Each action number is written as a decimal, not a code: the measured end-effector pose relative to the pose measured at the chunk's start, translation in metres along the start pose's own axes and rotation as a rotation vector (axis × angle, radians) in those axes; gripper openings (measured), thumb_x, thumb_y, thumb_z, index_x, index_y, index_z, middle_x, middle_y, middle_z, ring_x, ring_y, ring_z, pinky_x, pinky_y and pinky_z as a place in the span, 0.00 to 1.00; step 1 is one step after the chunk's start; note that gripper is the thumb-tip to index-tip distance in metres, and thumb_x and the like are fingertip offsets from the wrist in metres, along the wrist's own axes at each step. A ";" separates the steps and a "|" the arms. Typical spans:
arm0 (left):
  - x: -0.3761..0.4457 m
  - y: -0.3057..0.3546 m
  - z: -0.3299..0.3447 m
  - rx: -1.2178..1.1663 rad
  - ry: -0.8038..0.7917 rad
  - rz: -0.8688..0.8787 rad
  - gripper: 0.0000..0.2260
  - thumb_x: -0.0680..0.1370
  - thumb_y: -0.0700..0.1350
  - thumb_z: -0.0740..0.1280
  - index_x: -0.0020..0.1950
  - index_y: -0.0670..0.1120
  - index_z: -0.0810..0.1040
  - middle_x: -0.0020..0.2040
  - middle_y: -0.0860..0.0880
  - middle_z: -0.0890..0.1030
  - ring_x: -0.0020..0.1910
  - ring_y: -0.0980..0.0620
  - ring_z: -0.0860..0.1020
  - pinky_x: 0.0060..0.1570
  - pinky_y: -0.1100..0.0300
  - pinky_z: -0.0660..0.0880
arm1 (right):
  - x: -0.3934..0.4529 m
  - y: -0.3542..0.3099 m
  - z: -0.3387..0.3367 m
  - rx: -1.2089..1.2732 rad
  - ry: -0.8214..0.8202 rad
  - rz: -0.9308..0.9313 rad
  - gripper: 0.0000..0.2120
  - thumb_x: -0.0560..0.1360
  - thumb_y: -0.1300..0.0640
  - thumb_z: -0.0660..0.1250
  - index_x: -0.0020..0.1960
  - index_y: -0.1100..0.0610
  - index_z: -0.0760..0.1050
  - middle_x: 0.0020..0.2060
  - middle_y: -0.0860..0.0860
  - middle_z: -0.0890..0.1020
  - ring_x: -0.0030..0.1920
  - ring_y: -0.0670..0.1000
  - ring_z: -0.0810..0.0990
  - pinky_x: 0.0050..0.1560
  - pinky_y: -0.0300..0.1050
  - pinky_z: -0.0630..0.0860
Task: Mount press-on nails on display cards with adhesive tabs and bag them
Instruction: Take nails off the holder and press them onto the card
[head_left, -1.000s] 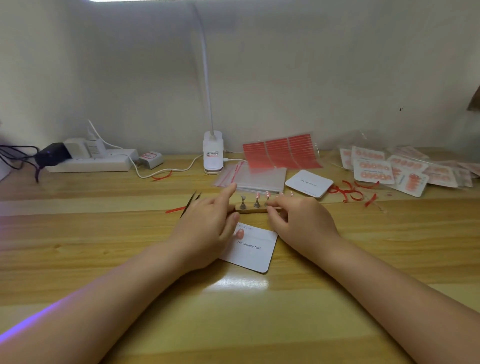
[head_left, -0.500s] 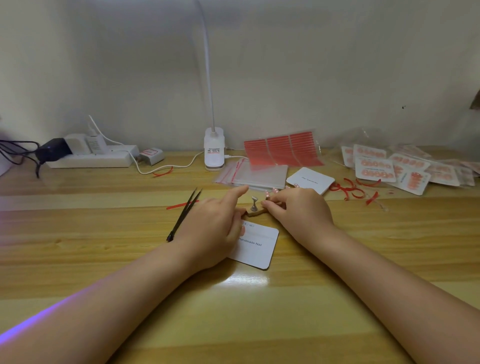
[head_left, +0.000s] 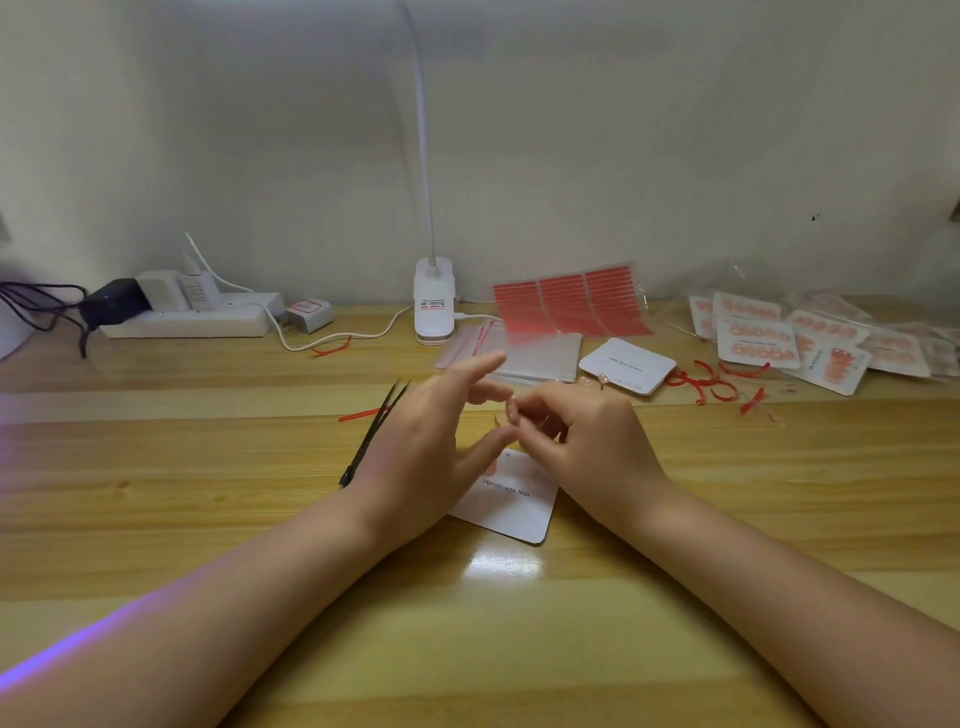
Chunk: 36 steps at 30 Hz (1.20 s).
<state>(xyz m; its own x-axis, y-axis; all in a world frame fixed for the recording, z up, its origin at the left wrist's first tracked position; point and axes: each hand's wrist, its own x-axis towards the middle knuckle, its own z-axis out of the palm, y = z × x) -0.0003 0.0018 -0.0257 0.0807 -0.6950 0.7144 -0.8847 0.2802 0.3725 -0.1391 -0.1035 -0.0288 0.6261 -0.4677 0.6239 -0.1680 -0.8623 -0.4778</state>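
Press-on nail (head_left: 511, 407) sits pinched at the fingertips of my right hand (head_left: 582, 441), lifted above the display card (head_left: 511, 499) lying on the table (head_left: 208, 519). My left hand (head_left: 426, 447) has no grip on anything, fingers spread, thumb reaching toward the nail. Tweezers (head_left: 374, 431) lie just left.

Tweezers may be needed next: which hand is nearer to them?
Left. The left hand lies right beside the tweezers; the right hand is farther off, beyond the left hand.
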 end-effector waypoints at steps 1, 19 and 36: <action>0.000 0.000 0.000 0.011 0.001 0.033 0.25 0.73 0.43 0.73 0.68 0.40 0.71 0.54 0.49 0.83 0.54 0.51 0.80 0.56 0.52 0.75 | -0.001 0.000 0.000 0.000 0.004 -0.014 0.02 0.73 0.64 0.71 0.44 0.58 0.82 0.35 0.49 0.83 0.35 0.44 0.75 0.43 0.37 0.68; 0.000 -0.003 0.001 0.090 0.111 0.027 0.17 0.75 0.35 0.70 0.63 0.37 0.75 0.45 0.49 0.85 0.46 0.48 0.83 0.48 0.47 0.78 | -0.001 0.002 0.003 0.080 0.005 -0.096 0.04 0.73 0.66 0.71 0.46 0.60 0.83 0.35 0.50 0.83 0.36 0.44 0.77 0.42 0.33 0.72; 0.001 -0.004 0.003 -0.249 0.238 -0.258 0.18 0.77 0.39 0.71 0.62 0.51 0.69 0.40 0.58 0.84 0.48 0.63 0.81 0.50 0.74 0.70 | 0.000 0.002 0.002 0.214 0.002 -0.055 0.05 0.74 0.65 0.71 0.48 0.59 0.83 0.37 0.48 0.84 0.37 0.45 0.82 0.40 0.43 0.79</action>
<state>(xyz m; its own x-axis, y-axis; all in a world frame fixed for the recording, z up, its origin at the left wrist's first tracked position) 0.0023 -0.0019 -0.0288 0.4145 -0.5996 0.6846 -0.6862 0.2882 0.6679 -0.1382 -0.1049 -0.0307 0.6286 -0.4216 0.6535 0.0320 -0.8255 -0.5634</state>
